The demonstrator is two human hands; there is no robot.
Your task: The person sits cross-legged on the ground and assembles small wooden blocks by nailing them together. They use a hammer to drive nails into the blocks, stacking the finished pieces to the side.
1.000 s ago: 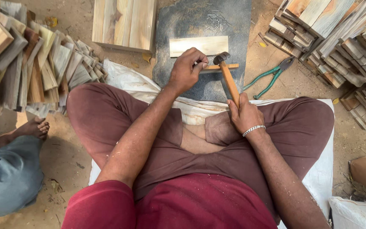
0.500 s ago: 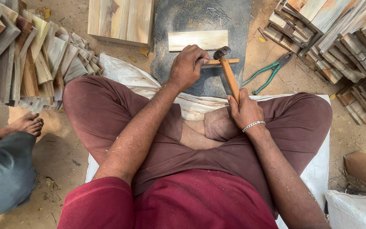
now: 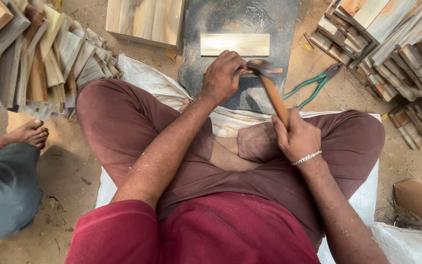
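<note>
Wooden slats (image 3: pixel 35 63) stand in rows at the far left, and a finished panel (image 3: pixel 145 19) lies beyond them, so some of the work looks done. Many blocks (image 3: pixel 396 44) wait at the right, so much is left, I judge. On the dark slab (image 3: pixel 230 93) the left hand (image 3: pixel 223 76) is closed on a thin strip (image 3: pixel 272 71), pinching it flat just below a pale board (image 3: pixel 234 44). The right hand (image 3: pixel 296 137) is wrapped tight around the handle of the hammer (image 3: pixel 269 83), whose head is over the strip. Green pliers (image 3: pixel 313 87) lie beside.
</note>
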